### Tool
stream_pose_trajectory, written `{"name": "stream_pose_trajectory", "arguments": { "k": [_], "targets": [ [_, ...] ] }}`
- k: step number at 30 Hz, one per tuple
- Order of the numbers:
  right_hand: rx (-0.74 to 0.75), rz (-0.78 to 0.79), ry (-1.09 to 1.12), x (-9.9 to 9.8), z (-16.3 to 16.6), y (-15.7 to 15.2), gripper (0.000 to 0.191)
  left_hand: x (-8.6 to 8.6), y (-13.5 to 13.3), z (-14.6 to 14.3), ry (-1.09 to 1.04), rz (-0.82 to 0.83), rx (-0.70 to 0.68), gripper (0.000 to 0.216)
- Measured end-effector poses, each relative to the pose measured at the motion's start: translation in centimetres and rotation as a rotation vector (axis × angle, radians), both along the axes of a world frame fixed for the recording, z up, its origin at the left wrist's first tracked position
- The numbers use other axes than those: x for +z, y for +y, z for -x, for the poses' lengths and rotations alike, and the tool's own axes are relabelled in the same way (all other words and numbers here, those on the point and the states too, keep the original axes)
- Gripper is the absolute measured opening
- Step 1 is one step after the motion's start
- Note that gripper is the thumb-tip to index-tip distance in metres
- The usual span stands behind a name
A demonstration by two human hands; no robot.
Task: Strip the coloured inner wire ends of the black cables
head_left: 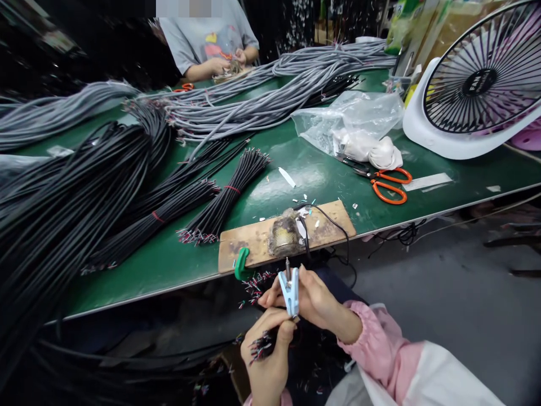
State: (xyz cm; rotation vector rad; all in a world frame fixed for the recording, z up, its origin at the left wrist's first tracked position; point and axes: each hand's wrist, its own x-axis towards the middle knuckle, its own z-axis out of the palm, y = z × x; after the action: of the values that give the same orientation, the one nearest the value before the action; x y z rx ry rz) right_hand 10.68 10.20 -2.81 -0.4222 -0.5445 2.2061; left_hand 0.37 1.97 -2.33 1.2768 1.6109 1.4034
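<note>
Just off the front table edge, my left hand (268, 358) is closed around a bundle of thin black cables (262, 347) with red, white and blue wire ends. Its thumb and forefinger meet at the lower end of a light-blue clip (289, 294). My right hand (319, 299) is closed about the clip from the right, some fingers passing behind it. A pointed metal tip (288, 264) stands up above the clip; how it is held is hidden. Beyond the hands, a wooden board (249, 245) carries a crusty, stained metal block (284, 235).
A green clamp (240, 264) grips the board's edge. Black cable bundles (230, 194) and grey cables (253, 115) cover the left and back. Orange-handled scissors (389, 186), a plastic bag (350, 115) and a fan (477, 84) are right. Across the table sits another person (211, 39).
</note>
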Motion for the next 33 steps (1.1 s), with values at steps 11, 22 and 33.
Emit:
{"name": "stream_pose_trajectory", "arguments": {
  "k": [11,22,33],
  "targets": [
    [-0.045,0.037,-0.017,-2.1,-1.5,-2.7,0.052,0.6,-1.1,0.1,-0.044,0.018,-0.069,0.024],
    [-0.335,-0.611,-0.859,-3.6,-4.6,-5.2,0.021,-4.3,-4.2,-2.7,0.048,0.013,0.239,0.012],
    [-0.12,-0.301,-0.456,-3.3,-3.8,-6.0,0.027,-4.6,-5.4,-2.9,-0.141,-0.003,0.182,0.023]
  ]
}}
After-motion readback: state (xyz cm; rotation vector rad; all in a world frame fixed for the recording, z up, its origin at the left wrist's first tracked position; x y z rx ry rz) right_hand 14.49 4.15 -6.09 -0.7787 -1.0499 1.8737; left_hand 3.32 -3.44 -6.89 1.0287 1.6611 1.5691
